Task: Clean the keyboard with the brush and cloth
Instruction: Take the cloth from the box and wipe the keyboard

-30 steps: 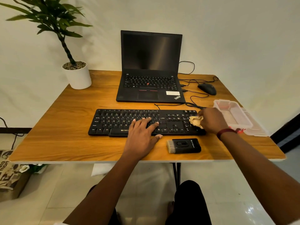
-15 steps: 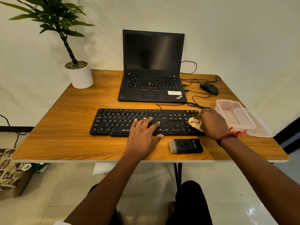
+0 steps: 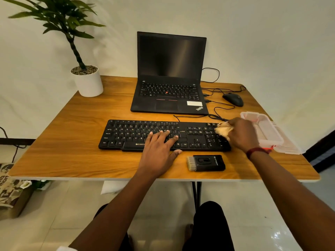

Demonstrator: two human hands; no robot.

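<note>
1. Across the middle of the view stands a wooden bench (image 3: 72, 151). Its near edge faces the seated person, and wide bare wood lies open on its left half.
2. At the far centre, a black laptop (image 3: 170, 73) stands open with a dark screen. Cables trail from its right side.
3. On the far left corner sits a leafy plant in a white pot (image 3: 88, 82), just beside the bench's edge and well apart from everything else.
4. In front of the laptop lies the black keyboard (image 3: 130, 134), parallel to the near edge, with a strip of bare wood in front of it.
5. Close to the right edge rests a clear plastic container (image 3: 268, 131), just beside the keyboard's right end.
6. The left hand (image 3: 157, 153) lies flat with fingers spread over the keys right of centre, its thumb on the wood.
7. The right hand (image 3: 243, 134), with a red band at the wrist, is curled around the cloth at the keyboard's right end.
8. The black brush (image 3: 206, 163) lies on the bare strip between the keyboard and the near edge, bristles pointing left. Neither hand touches it.
9. A black mouse (image 3: 233, 99) sits right of the laptop, near the far right corner.
10. The pale cloth (image 3: 222, 130), bunched in the right hand's grip, is pressed on the number keys.
</note>
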